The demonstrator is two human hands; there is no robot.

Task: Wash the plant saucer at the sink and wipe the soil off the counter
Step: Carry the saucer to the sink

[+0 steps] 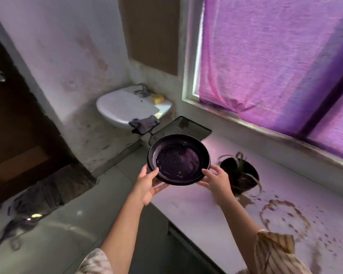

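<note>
- Head view: both hands held the plant saucer in the air between bench and sink; the left hand and right hand each had a closed grip on its rim.
- The carrying step seemed in hand; next it likely needed bringing level to the basin.
- The saucer was round, dark, glossy plastic with a smeared floor.
- Crumbly soil ringed the bench, unwiped.

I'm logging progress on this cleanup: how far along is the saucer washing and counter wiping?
Early stage. Done: the saucer is off the counter, leaving a ring of soil beside the potted plant. In hand: the left hand and right hand hold it by the rim, still dirty inside. Left: washing at the sink, then wiping; the cloth hangs untouched.
</note>
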